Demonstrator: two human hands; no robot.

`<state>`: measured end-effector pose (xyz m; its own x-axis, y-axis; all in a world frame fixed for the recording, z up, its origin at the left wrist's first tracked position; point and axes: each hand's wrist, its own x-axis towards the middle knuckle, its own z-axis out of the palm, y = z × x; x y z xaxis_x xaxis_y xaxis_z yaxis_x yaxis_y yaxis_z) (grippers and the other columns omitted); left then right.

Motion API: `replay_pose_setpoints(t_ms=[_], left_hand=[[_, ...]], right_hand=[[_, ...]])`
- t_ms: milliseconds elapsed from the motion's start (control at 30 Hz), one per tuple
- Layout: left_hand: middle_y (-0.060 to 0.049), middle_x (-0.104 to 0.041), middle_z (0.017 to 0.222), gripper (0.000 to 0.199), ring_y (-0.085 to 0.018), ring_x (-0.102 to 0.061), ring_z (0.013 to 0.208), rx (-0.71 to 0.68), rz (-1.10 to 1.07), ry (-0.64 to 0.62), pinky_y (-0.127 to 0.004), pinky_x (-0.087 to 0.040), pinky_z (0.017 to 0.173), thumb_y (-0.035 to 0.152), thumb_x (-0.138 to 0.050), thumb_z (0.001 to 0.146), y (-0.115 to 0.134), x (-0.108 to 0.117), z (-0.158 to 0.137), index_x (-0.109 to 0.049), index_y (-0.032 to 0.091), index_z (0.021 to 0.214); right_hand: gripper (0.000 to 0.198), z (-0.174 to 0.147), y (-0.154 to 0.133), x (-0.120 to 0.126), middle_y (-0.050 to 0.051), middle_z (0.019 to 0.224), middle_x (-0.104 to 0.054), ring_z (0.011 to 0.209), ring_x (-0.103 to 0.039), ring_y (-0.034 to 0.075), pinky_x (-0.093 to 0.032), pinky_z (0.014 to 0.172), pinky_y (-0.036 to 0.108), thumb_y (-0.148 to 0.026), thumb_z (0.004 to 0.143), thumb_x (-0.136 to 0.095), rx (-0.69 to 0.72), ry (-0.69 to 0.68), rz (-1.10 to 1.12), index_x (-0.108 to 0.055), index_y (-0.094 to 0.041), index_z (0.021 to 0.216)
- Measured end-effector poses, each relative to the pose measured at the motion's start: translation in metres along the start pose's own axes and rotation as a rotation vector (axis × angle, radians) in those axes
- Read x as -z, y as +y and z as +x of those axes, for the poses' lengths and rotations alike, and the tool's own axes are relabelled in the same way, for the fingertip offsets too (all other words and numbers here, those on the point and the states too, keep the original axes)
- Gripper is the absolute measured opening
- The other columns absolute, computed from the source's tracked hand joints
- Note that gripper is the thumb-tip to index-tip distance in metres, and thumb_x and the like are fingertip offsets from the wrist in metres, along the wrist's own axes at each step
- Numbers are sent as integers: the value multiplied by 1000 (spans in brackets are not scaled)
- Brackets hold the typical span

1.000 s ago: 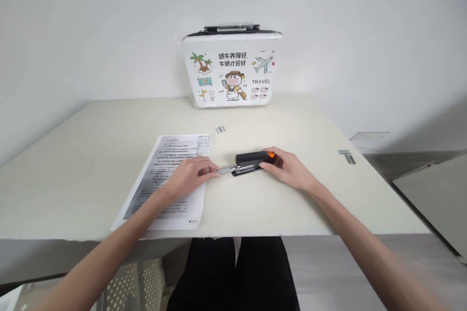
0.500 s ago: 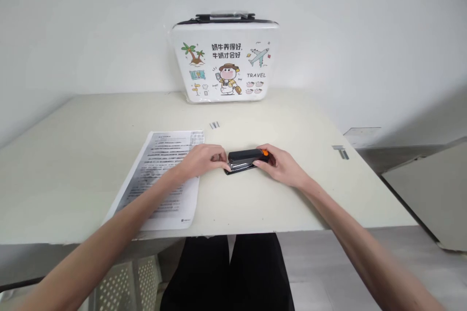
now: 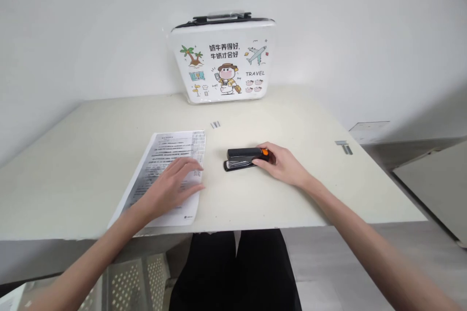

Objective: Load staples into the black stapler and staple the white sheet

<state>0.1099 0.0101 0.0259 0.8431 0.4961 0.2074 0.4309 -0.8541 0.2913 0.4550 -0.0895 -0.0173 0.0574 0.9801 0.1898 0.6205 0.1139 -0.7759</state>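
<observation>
A black stapler [image 3: 241, 156] with an orange patch at its rear lies on the table, its front end pointing left. My right hand [image 3: 280, 163] grips it by the back end, thumb in front and fingers behind. My left hand [image 3: 173, 185] is over the printed sheets of paper [image 3: 160, 148], fingers apart and holding nothing; whether it touches the paper I cannot tell. A gap of bare table separates its fingertips from the stapler.
Behind, a white case [image 3: 224, 63] with cartoon prints leans against the wall. Small strips of staples [image 3: 215, 125] lie beyond the paper, and more staple strips [image 3: 344, 146] near the table's right edge. A perforated plastic basket [image 3: 127, 284] stands below the table at left.
My left hand has let go of the stapler's front end and moved left and nearer to me, over the paper, its fingers opening. My right hand stays on the stapler.
</observation>
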Motion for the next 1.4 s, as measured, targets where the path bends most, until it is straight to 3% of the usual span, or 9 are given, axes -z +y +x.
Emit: replay_pose_setpoints(t_ms=[100,200,333,433,567,1033,1167,1267,1400], left_hand=[[-8,-49,163,58,-34,-44,151,1,75,-66,-56,-41,121,56,-61,102,0,10,-53,-49,31,153],[-9,-35,172,93,-40,-30,159,-3,150,-121,-61,-36,125,65,-69,94,9,7,-90,-26,32,169],[-6,-36,172,71,-32,-29,160,8,172,-66,-56,-31,129,37,-54,108,28,-6,-107,-21,31,171],[-1,-42,168,63,-25,-34,158,46,121,1,-51,-33,130,19,-41,110,42,-14,-104,-25,34,169],[1,-41,169,65,-23,-32,159,100,108,52,-49,-32,131,14,-39,110,59,-27,-96,-24,35,169],[-7,-25,175,68,-32,-15,163,48,60,-51,-58,-34,128,2,-47,99,108,-55,-70,-43,30,161],[-8,-20,177,59,-35,-10,163,49,-15,-49,-61,-35,127,32,-58,106,110,-53,-71,-41,31,162],[-10,-19,176,74,-36,-9,163,13,-89,-96,-59,-39,125,66,-52,103,103,-38,-67,-40,27,164],[-9,-32,173,68,-31,-10,164,-2,-107,-133,-54,-28,131,65,-40,108,73,-20,-41,-47,22,160]], right_hand=[[33,-1,-2,-1,3,95,-73,71,-60,20,-50,68,34,-51,95,-66,16,-12,-9,-65,-25,114],[32,-3,-5,-1,3,96,-73,70,-60,19,-49,67,34,-50,95,-66,40,-40,1,-65,-25,115],[31,-5,-8,-2,3,96,-72,71,-59,19,-48,65,33,-51,96,-66,53,-95,28,-66,-26,114],[32,-6,-9,-2,3,94,-71,72,-60,19,-49,65,33,-53,96,-65,56,-112,37,-66,-26,112],[35,-7,-9,-3,4,94,-71,74,-60,20,-50,66,34,-56,96,-65,59,-120,50,-66,-25,113],[41,-36,-29,15,6,100,-73,90,-66,25,-55,77,38,-64,97,-61,-12,-219,-114,-67,-26,113],[45,-38,-37,28,7,102,-76,88,-69,27,-57,78,41,-66,96,-60,-40,-268,-235,-69,-27,116],[49,-33,-48,37,8,120,-77,99,-72,30,-59,74,41,-67,100,-51,-65,-321,-315,-71,-29,124],[53,-22,-70,29,6,138,-72,125,-67,33,-57,100,50,-65,106,-38,-110,-238,-333,-71,-32,132]])
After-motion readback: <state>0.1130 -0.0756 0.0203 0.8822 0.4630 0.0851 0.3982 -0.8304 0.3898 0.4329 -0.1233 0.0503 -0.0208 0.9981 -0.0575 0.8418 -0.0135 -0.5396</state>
